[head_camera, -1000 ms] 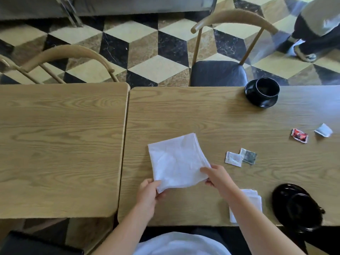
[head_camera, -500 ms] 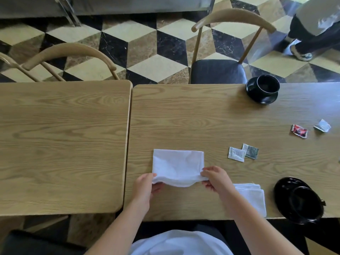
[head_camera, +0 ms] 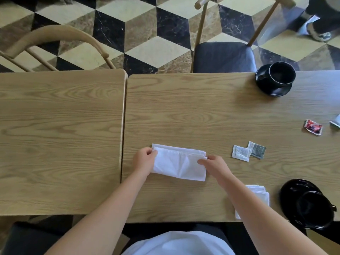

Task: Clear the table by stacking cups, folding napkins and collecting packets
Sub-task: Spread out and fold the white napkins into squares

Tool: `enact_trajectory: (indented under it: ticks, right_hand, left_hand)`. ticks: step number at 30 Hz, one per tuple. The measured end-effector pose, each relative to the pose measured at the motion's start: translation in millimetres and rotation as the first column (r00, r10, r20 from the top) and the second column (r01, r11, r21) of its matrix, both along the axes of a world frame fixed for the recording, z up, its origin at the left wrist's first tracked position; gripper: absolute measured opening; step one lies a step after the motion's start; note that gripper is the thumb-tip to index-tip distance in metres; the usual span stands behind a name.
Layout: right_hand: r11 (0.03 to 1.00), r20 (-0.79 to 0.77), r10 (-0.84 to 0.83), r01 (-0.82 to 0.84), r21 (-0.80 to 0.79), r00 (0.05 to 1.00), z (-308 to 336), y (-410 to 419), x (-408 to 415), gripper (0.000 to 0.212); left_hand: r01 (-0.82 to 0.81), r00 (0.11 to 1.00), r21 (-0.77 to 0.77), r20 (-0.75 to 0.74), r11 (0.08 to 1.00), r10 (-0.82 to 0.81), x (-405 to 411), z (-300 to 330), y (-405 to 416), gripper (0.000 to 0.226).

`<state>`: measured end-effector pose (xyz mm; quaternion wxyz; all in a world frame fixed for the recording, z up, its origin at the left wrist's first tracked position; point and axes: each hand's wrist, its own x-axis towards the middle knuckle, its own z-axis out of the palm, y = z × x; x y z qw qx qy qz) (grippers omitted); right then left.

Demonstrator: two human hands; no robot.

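White napkin [head_camera: 181, 163] sits at centre frame, folded into a long flat rectangle, its layered edges showing along the far side. Lower right, a second folded white napkin [head_camera: 261, 195] lies flat, partly hidden. Two small packets right of centre, touching: a white packet [head_camera: 240, 153] and a grey-green packet [head_camera: 257, 150]. Far right, a red packet [head_camera: 312, 127], crumpled. Upper right, a black cup [head_camera: 281, 75] upright on a black saucer [head_camera: 270, 89]. Lower right corner, another black cup on its saucer [head_camera: 294, 188].
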<state>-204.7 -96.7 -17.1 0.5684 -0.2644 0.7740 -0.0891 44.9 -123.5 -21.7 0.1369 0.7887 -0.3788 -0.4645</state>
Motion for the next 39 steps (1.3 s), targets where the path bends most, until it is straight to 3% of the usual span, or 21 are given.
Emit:
enact_trajectory:
  ticks: [7, 13, 22, 28, 32, 39]
  right_hand:
    - [0.998, 0.171, -0.034, 0.044, -0.055, 0.985, 0.8, 6.2, -7.4, 0.013]
    - [0.995, 0.267, -0.051, 0.072, -0.070, 0.962, -4.9, 6.5, -8.7, 0.015]
    - [0.992, 0.003, 0.097, -0.097, -0.079, 0.995, -14.5, -3.5, -1.8, 0.035]
    - [0.991, 0.097, 0.077, -0.066, -0.114, 0.992, -12.2, 1.9, -3.1, 0.016]
    - [0.987, -0.008, 0.117, -0.117, -0.113, 0.993, -13.7, 0.5, 4.9, 0.015]
    - [0.990, -0.098, 0.084, -0.094, -0.102, 0.992, -17.2, -3.6, 13.1, 0.019]
  left_hand:
    - [0.060, 0.996, -0.050, -0.062, 0.997, -0.063, 2.4, -15.8, 1.3, 0.023]
    - [0.114, 0.993, -0.087, 0.044, 0.990, -0.110, -4.0, -21.2, -1.7, 0.030]
    - [0.117, 0.967, -0.034, 0.230, 0.993, -0.106, -17.7, -17.9, 6.0, 0.027]
    - [0.131, 0.990, -0.116, 0.075, 0.985, -0.123, -3.8, -21.0, 32.4, 0.028]
    - [0.091, 0.996, -0.039, 0.012, 0.995, -0.091, 11.3, -24.9, 43.3, 0.025]
    - [-0.017, 0.978, -0.047, 0.207, 0.999, 0.027, -10.7, -16.0, 39.8, 0.041]
